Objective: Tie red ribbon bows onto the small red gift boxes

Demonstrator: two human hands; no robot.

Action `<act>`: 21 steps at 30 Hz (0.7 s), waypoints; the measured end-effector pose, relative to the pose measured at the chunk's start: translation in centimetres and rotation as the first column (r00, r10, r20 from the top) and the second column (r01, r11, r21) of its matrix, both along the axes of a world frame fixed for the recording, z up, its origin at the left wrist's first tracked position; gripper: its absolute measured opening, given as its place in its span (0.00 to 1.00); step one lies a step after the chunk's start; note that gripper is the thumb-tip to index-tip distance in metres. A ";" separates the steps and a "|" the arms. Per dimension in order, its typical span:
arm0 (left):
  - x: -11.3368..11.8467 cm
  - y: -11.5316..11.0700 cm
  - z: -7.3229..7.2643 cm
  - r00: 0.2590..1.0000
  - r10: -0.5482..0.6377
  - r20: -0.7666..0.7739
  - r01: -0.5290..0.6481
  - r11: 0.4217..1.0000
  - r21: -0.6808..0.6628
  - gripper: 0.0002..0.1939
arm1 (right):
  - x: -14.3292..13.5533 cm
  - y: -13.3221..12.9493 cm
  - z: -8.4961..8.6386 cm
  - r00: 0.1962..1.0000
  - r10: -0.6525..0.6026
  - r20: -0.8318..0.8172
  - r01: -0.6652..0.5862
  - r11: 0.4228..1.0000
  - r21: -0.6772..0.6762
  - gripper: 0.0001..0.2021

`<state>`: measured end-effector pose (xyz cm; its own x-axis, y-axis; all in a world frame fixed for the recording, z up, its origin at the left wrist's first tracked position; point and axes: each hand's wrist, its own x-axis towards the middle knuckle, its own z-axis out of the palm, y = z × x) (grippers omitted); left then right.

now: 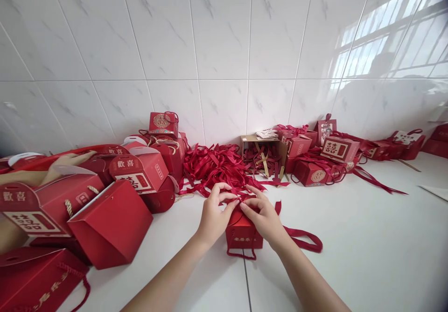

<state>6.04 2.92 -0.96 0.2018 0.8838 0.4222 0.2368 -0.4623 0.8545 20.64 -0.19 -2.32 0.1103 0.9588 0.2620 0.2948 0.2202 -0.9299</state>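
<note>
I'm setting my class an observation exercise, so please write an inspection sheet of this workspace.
Surface: white table, dark seam running toward the viewer.
Job's things: small red box, cord handle in front; red ribbon at its top and right.
Clutter: red boxes at left, ribbon heap behind, open carton, more boxes at right.
Grip: left hand and right hand pinch red ribbon over the box top; details hidden.
Cables: nothing seen.
Surroundings: white tiled wall, window reflection at right.

Red boxes [112, 223] crowd the left side below a grey-veined tiled wall [224, 46].

Head-worn view, forward and down
</note>
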 end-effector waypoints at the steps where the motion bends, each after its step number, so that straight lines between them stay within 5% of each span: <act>1: 0.0 0.1 -0.1 1.000 -0.008 0.007 0.009 1.000 -0.015 0.12 | -0.1 0.0 0.1 0.999 0.038 -0.026 -0.039 0.999 -0.023 0.13; 9: -1.3 0.3 0.0 0.999 -0.047 0.005 0.046 0.998 0.031 0.05 | -0.4 -0.1 0.2 0.967 0.077 -0.244 -0.096 0.993 -0.064 0.15; 13: -2.1 0.1 0.7 0.964 -0.127 -0.232 0.142 0.988 0.052 0.06 | -0.7 -0.4 0.5 0.978 0.084 -0.190 -0.098 0.993 -0.063 0.14; 21: -3.3 0.5 2.3 0.949 -0.146 -0.278 0.130 0.989 -0.077 0.06 | -0.1 -0.3 0.5 0.999 0.035 -0.016 -0.035 0.999 0.010 0.18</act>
<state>2.75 3.45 1.37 0.4270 0.8598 0.2799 0.4096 -0.4599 0.7879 20.53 -0.52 -1.85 0.0812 0.9595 0.2698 0.2719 0.2391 -0.9322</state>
